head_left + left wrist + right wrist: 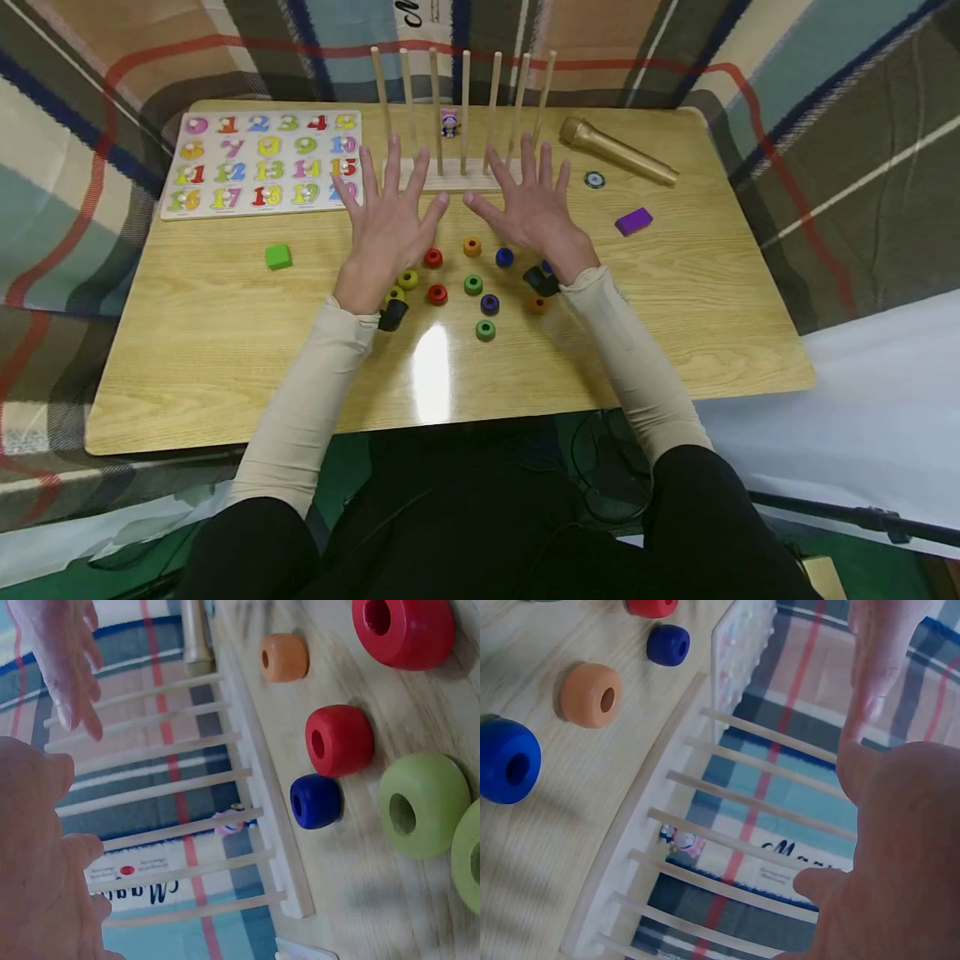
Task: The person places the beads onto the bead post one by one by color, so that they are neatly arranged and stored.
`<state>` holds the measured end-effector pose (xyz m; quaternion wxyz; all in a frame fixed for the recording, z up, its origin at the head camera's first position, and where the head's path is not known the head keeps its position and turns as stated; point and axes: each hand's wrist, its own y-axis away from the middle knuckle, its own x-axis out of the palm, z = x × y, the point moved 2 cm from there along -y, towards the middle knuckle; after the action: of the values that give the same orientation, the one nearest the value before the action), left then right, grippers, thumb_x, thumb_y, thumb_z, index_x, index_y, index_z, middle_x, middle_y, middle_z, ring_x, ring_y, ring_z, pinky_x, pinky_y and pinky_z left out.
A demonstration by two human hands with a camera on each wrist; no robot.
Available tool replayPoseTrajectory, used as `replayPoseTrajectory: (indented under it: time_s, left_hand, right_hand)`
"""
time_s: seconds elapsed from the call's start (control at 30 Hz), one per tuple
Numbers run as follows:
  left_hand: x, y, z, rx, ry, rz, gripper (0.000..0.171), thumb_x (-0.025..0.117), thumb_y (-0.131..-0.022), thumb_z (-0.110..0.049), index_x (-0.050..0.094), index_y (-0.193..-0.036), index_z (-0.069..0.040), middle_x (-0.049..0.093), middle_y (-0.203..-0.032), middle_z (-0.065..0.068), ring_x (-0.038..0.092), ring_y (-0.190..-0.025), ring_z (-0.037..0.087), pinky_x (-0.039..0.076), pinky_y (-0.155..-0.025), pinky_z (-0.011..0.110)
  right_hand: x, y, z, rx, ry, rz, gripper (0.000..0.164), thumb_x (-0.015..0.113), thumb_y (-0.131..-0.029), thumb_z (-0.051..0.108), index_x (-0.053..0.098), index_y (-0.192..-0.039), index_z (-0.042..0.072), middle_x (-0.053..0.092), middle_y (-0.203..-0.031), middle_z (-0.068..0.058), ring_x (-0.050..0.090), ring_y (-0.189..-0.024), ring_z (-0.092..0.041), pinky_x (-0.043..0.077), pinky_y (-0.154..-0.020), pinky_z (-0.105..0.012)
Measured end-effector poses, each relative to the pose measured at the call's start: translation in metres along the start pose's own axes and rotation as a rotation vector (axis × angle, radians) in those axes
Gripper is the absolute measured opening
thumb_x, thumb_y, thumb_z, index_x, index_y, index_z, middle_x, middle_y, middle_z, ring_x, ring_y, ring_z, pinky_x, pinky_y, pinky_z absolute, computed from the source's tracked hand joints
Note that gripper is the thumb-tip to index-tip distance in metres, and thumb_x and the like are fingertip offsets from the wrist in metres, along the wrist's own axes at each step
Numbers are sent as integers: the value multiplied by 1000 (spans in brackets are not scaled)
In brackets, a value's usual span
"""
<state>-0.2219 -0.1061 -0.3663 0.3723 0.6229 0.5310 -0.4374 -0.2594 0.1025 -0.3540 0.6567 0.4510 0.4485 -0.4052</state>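
Both hands hover over the table with fingers spread and nothing in them. The left hand (386,229) is left of centre, its fingertips reaching toward a wooden rack (480,179) of several upright pegs. The right hand (534,210) mirrors it on the other side, thumbs pointing toward each other. Below and between the wrists lie several loose beads with holes: red (437,294), orange (472,247), green (473,285), yellow (408,279), blue (505,257) and purple (490,304). Close to the left wrist camera sits a red bead (339,741); the right wrist view shows an orange bead (591,695).
A number puzzle board (255,208) lies at the back left, with a green block (278,257) in front of it. A small figurine (449,122) stands behind the rack. To the right are a gold microphone (618,152), a round disc (594,179) and a purple block (633,221).
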Motion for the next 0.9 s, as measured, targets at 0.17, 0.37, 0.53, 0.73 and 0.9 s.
replayPoseTrajectory:
  time_s: [0.17, 0.37, 0.53, 0.73, 0.9]
  left_hand:
    - [1, 0, 0, 5, 12, -4, 73, 17, -111, -65, -1, -173, -31, -27, -176, 3, -36, -157, 39, -22, -116, 78]
    - [-6, -1, -3, 19, 38, -26, 75, 19, -110, -66, 1, -173, -30, -24, -177, 4, -35, -157, 38, -20, -119, 77]
    - [-14, -8, 9, 6, 162, -26, 86, 38, -109, -64, -3, -174, -25, -16, -180, 7, -18, -164, 36, -4, -129, 67]
    - [-13, -37, 71, -54, 438, 27, 99, 64, -104, -40, -1, -174, -15, 5, -180, 12, 15, -165, 36, 21, -131, 57]
    - [-2, -67, 112, -66, 486, 113, 98, 71, -102, -30, 7, -173, -10, 22, -174, 18, 44, -145, 41, 40, -116, 59]
  right_hand:
    - [-1, 0, 0, -2, -11, -14, 85, 22, -104, 80, -10, -171, 38, -34, -172, -13, -30, -159, -42, -19, -124, -68]
    - [-9, 3, 2, -13, -35, -56, 84, 25, -105, 78, -8, -171, 39, -31, -174, -12, -28, -160, -40, -19, -125, -66]
    - [-14, 6, -2, -34, -81, -86, 83, 32, -107, 74, -1, -173, 36, -16, -179, -14, -15, -164, -40, -15, -128, -64]
    - [-14, 11, -4, -166, -194, -87, 64, 55, -111, 50, 48, -161, 12, 51, -160, -19, 49, -147, -37, 35, -124, -54]
    - [2, 18, 19, -318, -216, -6, 43, 64, -109, 32, 65, -143, 7, 73, -126, -12, 69, -112, -27, 56, -97, -43]
